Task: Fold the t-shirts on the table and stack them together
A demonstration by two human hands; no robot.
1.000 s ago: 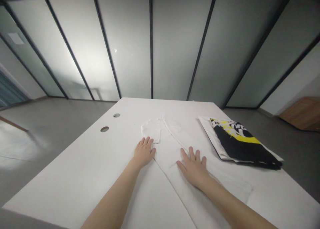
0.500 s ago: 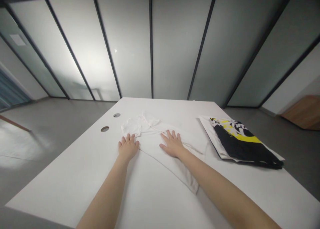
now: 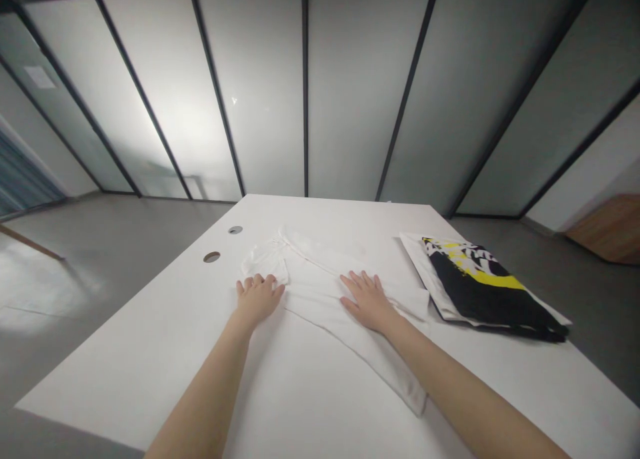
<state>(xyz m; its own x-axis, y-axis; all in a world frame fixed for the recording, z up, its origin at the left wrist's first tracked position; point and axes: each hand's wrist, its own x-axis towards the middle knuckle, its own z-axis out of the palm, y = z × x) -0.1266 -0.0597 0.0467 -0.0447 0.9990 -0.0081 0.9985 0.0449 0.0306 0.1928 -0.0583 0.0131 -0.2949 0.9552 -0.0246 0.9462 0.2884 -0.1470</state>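
A white garment (image 3: pixel 345 322) lies spread on the white table, creased and partly folded over, with a thin crumpled part at its far left. My left hand (image 3: pixel 259 300) rests palm down at the garment's left edge, fingers slightly bent and apart. Flat on the middle of the cloth lies my right hand (image 3: pixel 367 303), its fingers spread. Neither hand is wrapped round anything. One corner of the cloth reaches toward me beside my right forearm, which hides part of it.
Folded clothes (image 3: pixel 490 289), black with yellow and white print over white cloth, lie at the table's right. Two round holes (image 3: pixel 212 257) pierce the white table (image 3: pixel 150 352) on its left. Frosted glass panels stand behind it.
My right hand has slid to the right and slightly toward me across the cloth. The garment's near corner and right end have shifted right. My left hand has stayed nearly in place, fingers more bent.
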